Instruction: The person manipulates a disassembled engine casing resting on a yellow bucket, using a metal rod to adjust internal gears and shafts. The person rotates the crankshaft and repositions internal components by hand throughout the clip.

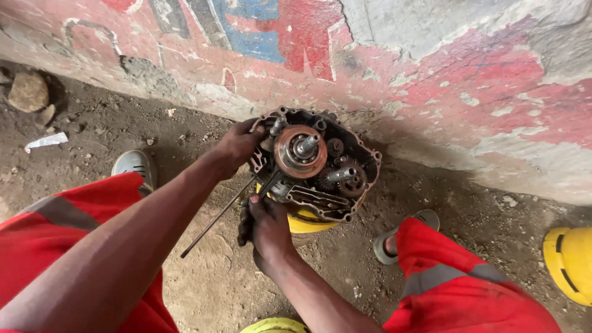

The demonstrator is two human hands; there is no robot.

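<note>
A dirty open engine case (pixel 345 206) with gears, shafts and a round copper-coloured clutch hub (pixel 298 154) leans against the painted wall and rests on a yellow container (pixel 302 222). My left hand (pixel 237 148) grips the case's left rim beside the hub. My right hand (pixel 264 225) is just below the case, closed around a long thin metal rod (pixel 213 225). The rod's upper end reaches the case's lower left edge, and its lower end points down-left over the dirt.
A cracked wall (pixel 431 80) painted red and blue stands behind the case. My legs in red trousers with grey bands and sandalled feet (pixel 394 240) flank the work. A yellow hard hat (pixel 570 262) lies at right, a stone (pixel 28 91) at far left.
</note>
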